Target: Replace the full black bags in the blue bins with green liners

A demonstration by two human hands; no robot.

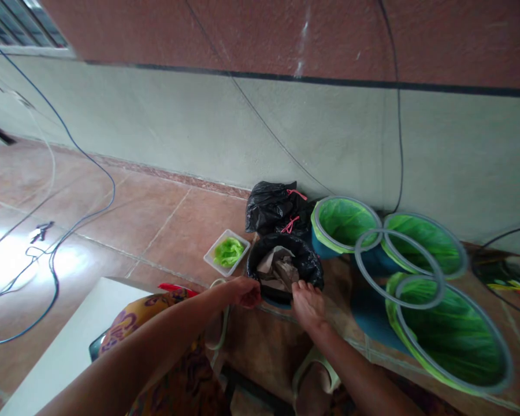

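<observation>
A bin lined with a black garbage bag (pixel 309 263) stands between my feet and the wall, with crumpled brown paper (pixel 278 267) inside. My left hand (pixel 246 290) is closed on the bag's edge at the near left of the rim. On the near right, the fingers of my right hand (pixel 307 299) are curled over the same edge. A little of the blue bin (pixel 277 303) shows below the bag between my hands. Just left of it is a white tray (pixel 211 259) holding bright green folded bags (pixel 229 252).
Tied black bags (pixel 266 205) with pink ties lie against the wall. Three blue bins with green liners (pixel 349 222) stand at right, a loose grey ring (pixel 361 271) resting across them. A blue cable (pixel 91 159) and a white board (pixel 75 341) are at left.
</observation>
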